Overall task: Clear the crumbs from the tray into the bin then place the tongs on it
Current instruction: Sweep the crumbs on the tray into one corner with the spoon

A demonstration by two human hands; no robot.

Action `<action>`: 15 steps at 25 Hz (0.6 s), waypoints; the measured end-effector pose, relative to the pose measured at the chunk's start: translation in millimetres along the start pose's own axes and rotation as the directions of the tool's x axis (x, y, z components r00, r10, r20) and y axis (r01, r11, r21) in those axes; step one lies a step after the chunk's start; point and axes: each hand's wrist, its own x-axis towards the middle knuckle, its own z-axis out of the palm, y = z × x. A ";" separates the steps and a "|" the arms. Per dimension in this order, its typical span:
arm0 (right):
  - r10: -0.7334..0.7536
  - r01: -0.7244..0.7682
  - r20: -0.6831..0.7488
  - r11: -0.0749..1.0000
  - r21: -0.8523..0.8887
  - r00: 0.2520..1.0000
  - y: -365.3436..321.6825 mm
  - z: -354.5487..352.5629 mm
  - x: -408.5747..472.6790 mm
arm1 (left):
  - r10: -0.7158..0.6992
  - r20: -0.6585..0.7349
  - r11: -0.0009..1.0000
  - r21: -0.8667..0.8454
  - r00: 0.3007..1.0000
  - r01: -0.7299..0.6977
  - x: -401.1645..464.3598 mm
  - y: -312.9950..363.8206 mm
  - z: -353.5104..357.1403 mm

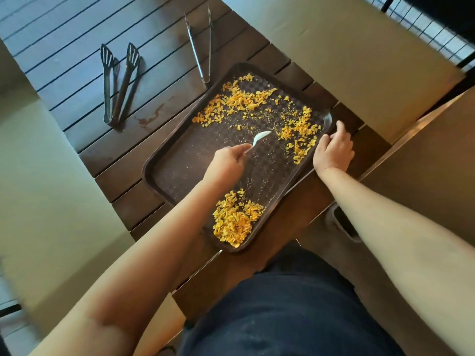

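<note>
Dark slatted table (77,73), pale floor around. Your L hand (226,165) pinches white spoon (259,138) over tray (164,163); R hand (332,150) grips tray edge. Crumbs (235,222) piled near corner; both tongs (118,83) lie on table beyond tray.

Dark brown plastic tray (180,160) centre is bare, open for a pass. Yellow-orange crumbs (235,222) block near corner and far edge. Left hand (226,163) with white plastic spoon (261,137) occupies the middle; right hand (332,150) grips right rim. Black slotted tongs (117,83) and slim metal tongs (199,44) lie on dark slatted wooden table (64,47) beyond, bare slats between them.
</note>
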 end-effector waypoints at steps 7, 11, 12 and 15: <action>-0.154 0.165 0.159 0.985 -0.058 0.975 4.9 -1.8 61.3 | -0.050 0.065 0.994 0.105 0.997 0.043 43.0 33.6 22.3; -0.279 0.282 0.169 0.959 0.007 0.945 5.6 1.0 78.9 | 0.003 0.213 0.967 0.247 0.977 -0.057 32.1 37.7 18.5; -0.300 0.299 0.171 0.954 0.031 0.938 6.5 1.2 82.6 | -0.005 0.240 0.957 0.283 0.971 -0.065 29.4 38.0 15.3; -0.372 0.356 0.194 0.927 0.116 0.908 9.5 -0.3 94.1 | -0.005 0.172 0.956 0.291 0.985 -0.046 31.7 48.2 10.1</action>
